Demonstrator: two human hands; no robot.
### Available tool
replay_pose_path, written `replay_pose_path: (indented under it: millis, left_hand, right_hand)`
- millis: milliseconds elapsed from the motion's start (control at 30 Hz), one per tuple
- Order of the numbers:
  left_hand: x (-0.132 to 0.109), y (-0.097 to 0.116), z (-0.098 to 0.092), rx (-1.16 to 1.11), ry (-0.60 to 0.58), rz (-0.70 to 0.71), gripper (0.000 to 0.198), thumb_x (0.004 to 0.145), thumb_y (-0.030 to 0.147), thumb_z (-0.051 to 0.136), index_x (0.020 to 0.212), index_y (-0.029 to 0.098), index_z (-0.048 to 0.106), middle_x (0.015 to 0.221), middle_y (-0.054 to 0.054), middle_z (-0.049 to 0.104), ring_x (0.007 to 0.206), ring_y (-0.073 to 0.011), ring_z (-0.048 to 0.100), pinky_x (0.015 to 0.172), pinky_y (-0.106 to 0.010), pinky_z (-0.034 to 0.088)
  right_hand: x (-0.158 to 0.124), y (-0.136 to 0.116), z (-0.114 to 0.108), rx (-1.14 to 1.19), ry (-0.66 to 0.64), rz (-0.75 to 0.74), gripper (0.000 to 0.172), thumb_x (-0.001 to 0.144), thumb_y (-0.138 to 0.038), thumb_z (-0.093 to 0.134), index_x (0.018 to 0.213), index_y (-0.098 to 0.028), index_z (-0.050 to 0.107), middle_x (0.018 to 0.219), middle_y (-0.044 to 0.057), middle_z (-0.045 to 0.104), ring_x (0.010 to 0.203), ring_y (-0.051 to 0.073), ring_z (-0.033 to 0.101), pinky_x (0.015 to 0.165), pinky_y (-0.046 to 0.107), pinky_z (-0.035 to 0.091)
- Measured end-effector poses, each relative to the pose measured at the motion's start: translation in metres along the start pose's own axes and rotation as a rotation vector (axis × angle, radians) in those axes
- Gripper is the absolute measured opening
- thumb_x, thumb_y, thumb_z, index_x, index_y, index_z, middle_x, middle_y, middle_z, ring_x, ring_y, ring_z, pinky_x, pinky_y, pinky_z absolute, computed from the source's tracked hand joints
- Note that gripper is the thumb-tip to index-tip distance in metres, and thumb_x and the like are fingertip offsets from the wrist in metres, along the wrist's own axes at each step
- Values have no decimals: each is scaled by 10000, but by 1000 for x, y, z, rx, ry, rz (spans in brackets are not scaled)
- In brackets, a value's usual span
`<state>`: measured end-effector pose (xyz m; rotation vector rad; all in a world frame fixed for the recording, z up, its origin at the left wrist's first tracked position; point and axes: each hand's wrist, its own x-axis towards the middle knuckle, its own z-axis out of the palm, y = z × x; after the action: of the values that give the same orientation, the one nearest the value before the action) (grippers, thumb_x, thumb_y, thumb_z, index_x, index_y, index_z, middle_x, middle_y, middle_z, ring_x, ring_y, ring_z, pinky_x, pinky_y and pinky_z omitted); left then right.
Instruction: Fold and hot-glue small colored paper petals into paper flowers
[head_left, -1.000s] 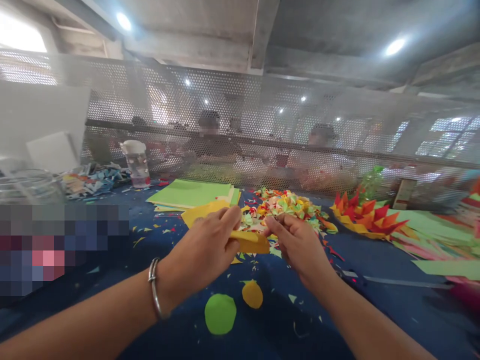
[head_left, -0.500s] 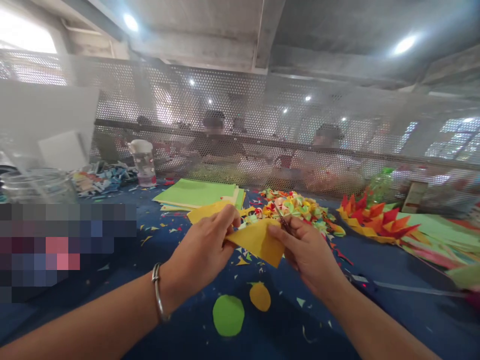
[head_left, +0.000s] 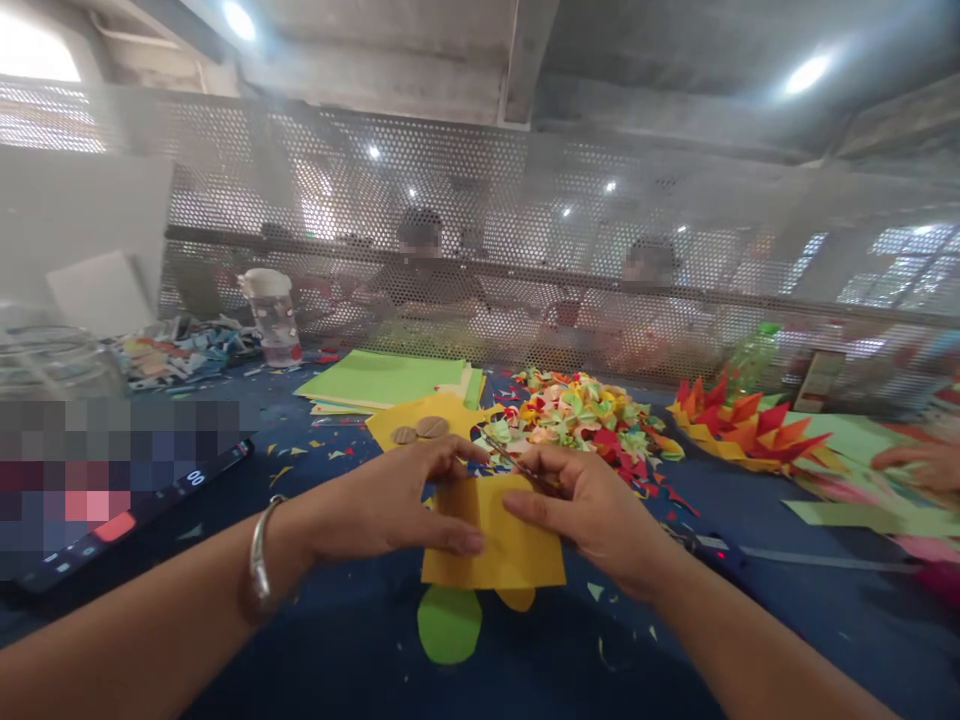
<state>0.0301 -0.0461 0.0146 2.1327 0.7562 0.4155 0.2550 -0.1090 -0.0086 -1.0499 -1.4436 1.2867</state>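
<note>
My left hand [head_left: 390, 500], with a metal bangle at the wrist, holds the left edge of a yellow paper sheet [head_left: 499, 545] between thumb and fingers. My right hand [head_left: 592, 505] grips small scissors [head_left: 510, 460] whose blades point up and left over the top of the sheet. The sheet hangs flat just above the blue table [head_left: 337, 650]. Under its lower edge lie a green paper circle [head_left: 448, 625] and a partly hidden yellow paper circle [head_left: 516, 599].
A pile of small coloured paper flowers [head_left: 585, 415] lies behind my hands. Green sheets [head_left: 382, 380], a yellow sheet with two brown discs [head_left: 420, 428], orange-red paper spikes [head_left: 739, 425] and a plastic bottle [head_left: 271, 315] stand farther back. Another person's hand [head_left: 915, 465] rests at right. A mesh screen [head_left: 525, 250] closes the back.
The yellow paper has been unfolded and lowered flat, now covering part of the yellow circle. The scissors have come up over its top edge. Another person's hand has appeared at right.
</note>
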Motion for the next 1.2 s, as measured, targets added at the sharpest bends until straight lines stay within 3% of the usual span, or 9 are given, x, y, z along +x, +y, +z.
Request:
replay_pose_path:
  millis: [100,200,267,400,567,733,900,1067,1200]
  left_hand:
    - [6,-1,6,-61,-62,-63,390,777,466,685,1016,158,661,917,-55,690,820,-211,646,666,-266,463]
    - [3,4,2,-63,44,-35,300,761,453,708,825,166,647,902,-40,672,795,-184,631,665,-247,453]
    - [0,6,-1,-142,-13,-51,277,742,420,737,833,179,636,919,-31,678,821,-187,638,685,-245,464]
    - [-1,6,6,-380,-266,-137,311,736,392,759,948,196,644,952,-31,708,841,-196,662,723,-257,492]
    - [5,5,26,-401,-234,-158,302,777,455,710,924,191,704,816,-11,696,654,-124,598,606,-205,436]
    - [8,5,33,-410,-290,-193,265,740,410,738,832,162,740,721,-3,647,580,-94,511,578,-207,405]
    - [9,6,43,-475,-125,-218,268,747,399,701,656,148,682,548,52,491,480,-63,362,490,-202,289]
    - [9,0,47,-656,-5,-308,329,742,466,704,764,137,700,702,-37,685,542,-119,555,542,-232,397]
    - [11,-3,39,-784,39,-324,364,743,493,714,816,136,706,746,-59,733,561,-130,616,557,-227,427]
  right_hand:
    - [0,0,0,23,24,9,247,760,-344,784,869,-196,618,855,7,632,778,156,611,724,298,486]
    - [0,-4,0,53,56,-18,256,739,-332,800,862,-191,625,828,-1,618,769,148,598,725,284,476]
    - [0,-6,-1,40,90,-65,236,735,-312,802,823,-188,621,789,-19,592,747,128,573,726,261,461]
    - [0,-7,-2,-55,116,-103,189,756,-280,782,780,-183,623,760,-31,568,719,105,536,714,232,440]
    - [0,-5,1,-167,80,-129,190,762,-306,769,813,-180,637,794,-11,599,753,129,563,742,264,454]
    - [1,-2,6,-221,59,-117,206,758,-329,762,809,-189,620,785,-8,594,762,149,570,738,279,462]
    - [-1,-4,10,-237,54,-72,228,781,-377,740,793,-205,590,748,-23,543,718,145,527,674,264,431]
    - [-1,-13,3,-280,111,-70,291,846,-480,652,797,-208,562,700,-35,450,646,134,424,577,252,355]
    - [2,-18,-5,-365,112,-49,347,896,-513,573,749,-205,509,675,-45,384,619,127,357,558,251,316]
